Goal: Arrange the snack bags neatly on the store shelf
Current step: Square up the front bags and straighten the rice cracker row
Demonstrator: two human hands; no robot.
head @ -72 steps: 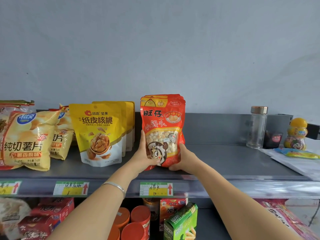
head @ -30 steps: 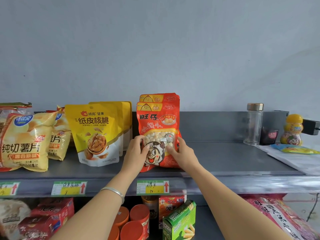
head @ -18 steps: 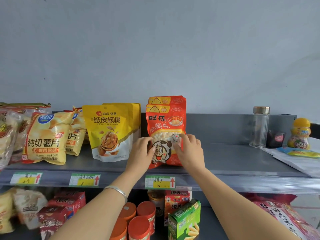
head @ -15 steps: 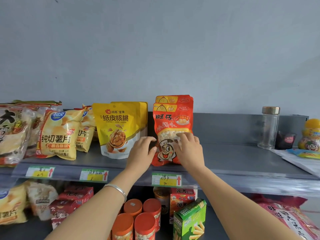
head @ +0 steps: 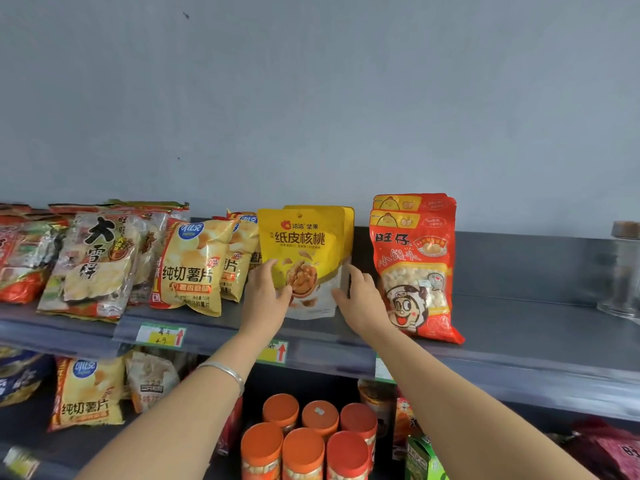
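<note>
Both hands clamp the front yellow walnut pouch (head: 304,239), which stands upright on the grey shelf (head: 526,320). The left hand (head: 265,299) grips its lower left edge and the right hand (head: 360,301) its lower right edge. Red Wangzai snack bags (head: 415,271) stand just right of the right hand. Potato chip bags (head: 194,268) lean left of the left hand.

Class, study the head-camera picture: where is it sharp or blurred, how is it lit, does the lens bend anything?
Head view: the yellow walnut bag is sharp, print legible; the glass jar at the right edge is smeared, as are the far-left bags; the shelf edge slants down rightward, probably lens distortion; light is soft, even, with slight sheen on the clear cracker bag.
</note>
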